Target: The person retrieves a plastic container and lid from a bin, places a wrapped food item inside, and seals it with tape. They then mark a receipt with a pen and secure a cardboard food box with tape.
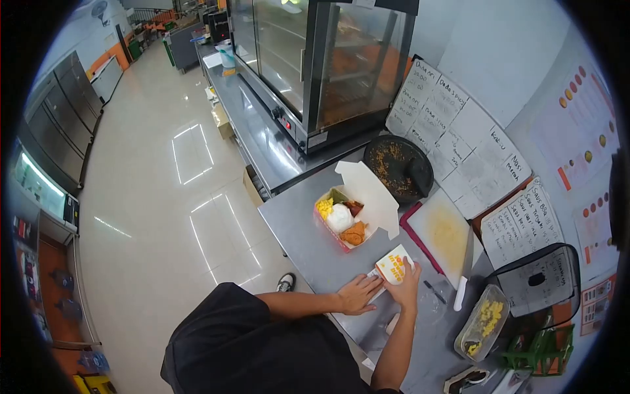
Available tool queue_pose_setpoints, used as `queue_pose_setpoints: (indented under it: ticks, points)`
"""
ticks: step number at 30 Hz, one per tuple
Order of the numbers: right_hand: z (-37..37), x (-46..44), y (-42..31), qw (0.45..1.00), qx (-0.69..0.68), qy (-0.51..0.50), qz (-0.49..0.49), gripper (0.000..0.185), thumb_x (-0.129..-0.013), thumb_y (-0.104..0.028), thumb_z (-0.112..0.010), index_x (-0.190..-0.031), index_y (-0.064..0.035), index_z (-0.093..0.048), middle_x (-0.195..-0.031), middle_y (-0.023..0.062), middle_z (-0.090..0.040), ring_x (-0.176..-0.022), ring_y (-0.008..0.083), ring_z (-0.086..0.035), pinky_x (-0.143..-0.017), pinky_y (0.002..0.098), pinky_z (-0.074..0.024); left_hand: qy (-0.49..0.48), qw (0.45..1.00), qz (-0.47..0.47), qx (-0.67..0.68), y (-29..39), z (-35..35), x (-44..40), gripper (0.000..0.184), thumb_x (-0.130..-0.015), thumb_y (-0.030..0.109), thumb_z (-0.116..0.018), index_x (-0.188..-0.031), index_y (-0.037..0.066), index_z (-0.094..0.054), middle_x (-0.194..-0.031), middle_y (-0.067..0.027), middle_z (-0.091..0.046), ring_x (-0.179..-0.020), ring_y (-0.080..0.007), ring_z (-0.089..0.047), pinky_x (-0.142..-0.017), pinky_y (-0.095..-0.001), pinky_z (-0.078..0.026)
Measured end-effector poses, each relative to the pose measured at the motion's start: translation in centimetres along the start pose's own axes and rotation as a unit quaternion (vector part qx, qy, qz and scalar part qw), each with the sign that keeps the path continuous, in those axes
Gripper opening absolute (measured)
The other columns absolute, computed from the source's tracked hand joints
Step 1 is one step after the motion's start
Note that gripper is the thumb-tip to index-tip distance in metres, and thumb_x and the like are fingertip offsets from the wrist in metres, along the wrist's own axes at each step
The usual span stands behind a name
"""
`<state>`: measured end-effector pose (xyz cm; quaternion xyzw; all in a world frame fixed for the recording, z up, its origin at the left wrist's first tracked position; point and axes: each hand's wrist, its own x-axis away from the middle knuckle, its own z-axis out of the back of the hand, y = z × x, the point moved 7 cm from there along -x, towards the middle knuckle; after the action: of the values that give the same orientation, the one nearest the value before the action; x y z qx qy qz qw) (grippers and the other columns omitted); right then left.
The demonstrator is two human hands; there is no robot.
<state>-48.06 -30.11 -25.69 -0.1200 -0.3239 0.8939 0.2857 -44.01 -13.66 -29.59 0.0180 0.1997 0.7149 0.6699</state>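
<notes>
A small white carton (394,264) with orange and yellow lettering lies on the steel table. My right hand (403,285) is on it, with the fingers bent over its right side and near edge. My left hand (359,294) rests flat at the carton's near left edge, its fingers stretched out and touching a pale flap there. Beyond the carton stands an open meal box (341,245) with its white lid (367,194) folded back. Inside are white rice (339,218), yellow corn (325,208), a browned fried piece (353,234) and a dark red portion.
At the right are a cutting board (446,230), a knife (464,272), a dark pen (434,292) and a clear tub (482,325) with yellow food. A black stone mortar (398,169) stands at the back. A glass warming cabinet (328,72) occupies the adjoining counter.
</notes>
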Motion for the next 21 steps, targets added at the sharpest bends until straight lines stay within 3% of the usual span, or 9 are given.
queue_pose_setpoints:
  ticks: [3, 5, 6, 7, 8, 9, 13, 16, 21]
  points:
    - [-1.1, 0.0, 1.0, 0.999, 0.036, 0.038, 0.012, 0.107, -0.063, -0.039, -0.095, -0.151, -0.0026, -0.047, -0.151, 0.0372, -0.035, -0.140, 0.0530, -0.038, -0.116, 0.0545, -0.0380, -0.008, 0.997, 0.050, 0.064, -0.5, -0.7, -0.6, 0.086, -0.092, 0.054, -0.064, -0.151, -0.005, -0.041, -0.153, -0.0240, -0.045, -0.145, -0.0377, -0.041, -0.118, -0.0548, -0.029]
    - [-3.5, -0.7, 3.7, 0.970, 0.189, 0.058, 0.144, 0.100, -0.067, -0.041, -0.093, -0.148, -0.0010, -0.050, -0.150, 0.0367, -0.037, -0.138, 0.0527, -0.040, -0.116, 0.0531, -0.0373, -0.064, 0.979, 0.134, 0.140, -1.2, -0.2, -1.3, 0.084, -0.084, 0.044, -0.074, -0.147, -0.004, -0.046, -0.146, -0.0237, -0.051, -0.132, -0.0400, -0.052, -0.115, -0.0566, -0.032]
    - [-0.9, -0.3, 0.6, 0.998, 0.044, 0.034, 0.040, 0.100, -0.068, -0.040, -0.093, -0.149, -0.0013, -0.049, -0.148, 0.0359, -0.039, -0.137, 0.0517, -0.041, -0.115, 0.0521, -0.0383, -0.070, 0.973, 0.140, 0.166, -1.1, -0.9, -1.3, 0.081, -0.087, 0.047, -0.071, -0.145, -0.004, -0.048, -0.146, -0.0234, -0.051, -0.134, -0.0389, -0.050, -0.114, -0.0573, -0.033]
    - [-0.6, 0.0, 0.7, 0.994, 0.053, 0.059, 0.070, 0.102, -0.065, -0.038, -0.094, -0.150, -0.0030, -0.049, -0.147, 0.0345, -0.040, -0.136, 0.0509, -0.043, -0.114, 0.0507, -0.0396, -0.012, 0.995, 0.096, 0.036, 0.4, -0.2, -0.8, 0.076, -0.092, 0.049, -0.065, -0.145, -0.004, -0.050, -0.147, -0.0219, -0.050, -0.138, -0.0368, -0.045, -0.114, -0.0584, -0.032]
    - [-0.7, -0.4, 1.1, 0.996, 0.045, 0.046, 0.059, 0.103, -0.064, -0.036, -0.094, -0.151, -0.0067, -0.049, -0.149, 0.0322, -0.038, -0.135, 0.0505, -0.043, -0.114, 0.0494, -0.0402, 0.012, 0.996, 0.089, 0.007, 0.6, 0.0, -0.4, 0.074, -0.094, 0.050, -0.062, -0.145, -0.004, -0.050, -0.146, -0.0200, -0.050, -0.139, -0.0341, -0.042, -0.114, -0.0576, -0.030]
    - [0.0, 0.0, 0.4, 1.000, 0.012, 0.017, -0.002, 0.104, -0.063, -0.034, -0.095, -0.153, -0.0099, -0.048, -0.152, 0.0289, -0.033, -0.141, 0.0454, -0.039, -0.116, 0.0459, -0.0394, 0.044, 0.995, 0.084, -0.029, 1.1, 0.9, 0.0, 0.073, -0.096, 0.050, -0.059, -0.145, -0.003, -0.051, -0.146, -0.0180, -0.050, -0.140, -0.0314, -0.039, -0.115, -0.0567, -0.028]
    - [0.2, 0.1, 0.1, 1.000, -0.003, 0.001, -0.009, 0.105, -0.063, -0.032, -0.095, -0.155, -0.0124, -0.047, -0.153, 0.0274, -0.031, -0.141, 0.0443, -0.040, -0.116, 0.0449, -0.0399, 0.024, 0.994, 0.097, -0.032, 1.9, 2.0, 1.8, 0.075, -0.096, 0.049, -0.060, -0.147, -0.005, -0.049, -0.147, -0.0187, -0.048, -0.141, -0.0333, -0.038, -0.116, -0.0567, -0.027]
    - [0.3, -0.1, 0.1, 1.000, -0.011, 0.003, -0.005, 0.104, -0.063, -0.031, -0.094, -0.154, -0.0123, -0.048, -0.153, 0.0262, -0.032, -0.140, 0.0437, -0.042, -0.116, 0.0443, -0.0405, 0.041, 0.992, 0.117, 0.003, 1.9, 2.4, 1.8, 0.065, -0.097, 0.041, -0.062, -0.144, -0.002, -0.051, -0.147, -0.0179, -0.049, -0.140, -0.0342, -0.041, -0.113, -0.0574, -0.031]
    - [0.5, -0.1, -0.1, 0.999, -0.013, 0.025, -0.019, 0.098, -0.064, -0.028, -0.093, -0.151, -0.0102, -0.051, -0.149, 0.0255, -0.036, -0.138, 0.0412, -0.045, -0.115, 0.0434, -0.0415, 0.187, 0.931, 0.228, 0.216, -1.4, 3.0, 0.8, 0.044, -0.093, 0.016, -0.069, -0.133, 0.001, -0.059, -0.124, -0.0171, -0.064, -0.121, -0.0339, -0.057, -0.103, -0.0481, -0.041]
